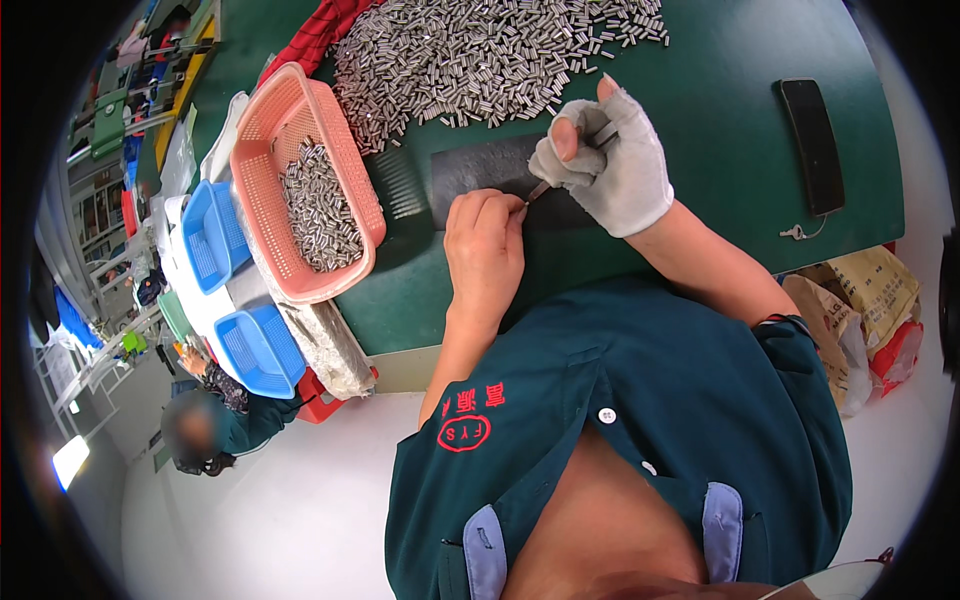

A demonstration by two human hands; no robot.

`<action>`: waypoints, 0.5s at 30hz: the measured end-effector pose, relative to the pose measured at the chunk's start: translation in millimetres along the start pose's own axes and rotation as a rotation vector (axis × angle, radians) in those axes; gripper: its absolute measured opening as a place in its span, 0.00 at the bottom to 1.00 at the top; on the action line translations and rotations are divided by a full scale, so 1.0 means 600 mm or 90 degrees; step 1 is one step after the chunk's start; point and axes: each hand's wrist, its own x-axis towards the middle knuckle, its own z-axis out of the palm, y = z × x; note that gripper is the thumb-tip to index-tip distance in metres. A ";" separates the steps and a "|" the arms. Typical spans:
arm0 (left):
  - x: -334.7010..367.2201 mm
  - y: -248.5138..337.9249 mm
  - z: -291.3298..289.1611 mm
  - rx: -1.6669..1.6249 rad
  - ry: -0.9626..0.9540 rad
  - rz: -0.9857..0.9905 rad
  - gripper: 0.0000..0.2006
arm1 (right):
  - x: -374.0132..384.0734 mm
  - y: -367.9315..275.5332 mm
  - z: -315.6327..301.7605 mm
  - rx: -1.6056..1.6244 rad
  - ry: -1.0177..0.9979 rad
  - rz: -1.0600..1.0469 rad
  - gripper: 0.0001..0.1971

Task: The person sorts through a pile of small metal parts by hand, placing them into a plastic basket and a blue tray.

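Observation:
My left hand (483, 240) is bare, its fingers pinched together over a dark rectangular mat (470, 165). What its fingertips hold is too small to make out. My right hand (620, 170) wears a pale grey glove with bare fingertips showing. Its fingers are curled around a thin metal tool (538, 192), whose lower end meets the left fingertips; most of the tool is hidden in the grip. Beyond both hands, a large heap of short silvery metal pins (470, 65) spreads over the green table.
Left of the mat, a pink basket (350, 150) holds more pins. Two blue baskets (262, 350) stand farther left. A black phone (812, 145) with a key (795, 232) lies at the right. Red cloth (310, 45) is at the back; a co-worker (250, 425) sits at lower left.

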 end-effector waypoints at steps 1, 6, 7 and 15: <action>0.000 0.001 0.000 -0.002 0.001 -0.004 0.06 | 0.000 0.000 0.001 0.001 0.001 0.002 0.30; -0.005 -0.002 0.009 0.000 0.028 0.002 0.06 | -0.004 0.006 0.001 -0.060 0.000 -0.015 0.28; -0.007 -0.003 0.012 0.002 0.040 0.001 0.06 | -0.004 0.008 0.000 -0.082 0.003 -0.018 0.28; -0.010 -0.006 0.016 -0.014 0.058 -0.017 0.06 | -0.019 0.012 0.021 -0.236 0.023 -0.017 0.26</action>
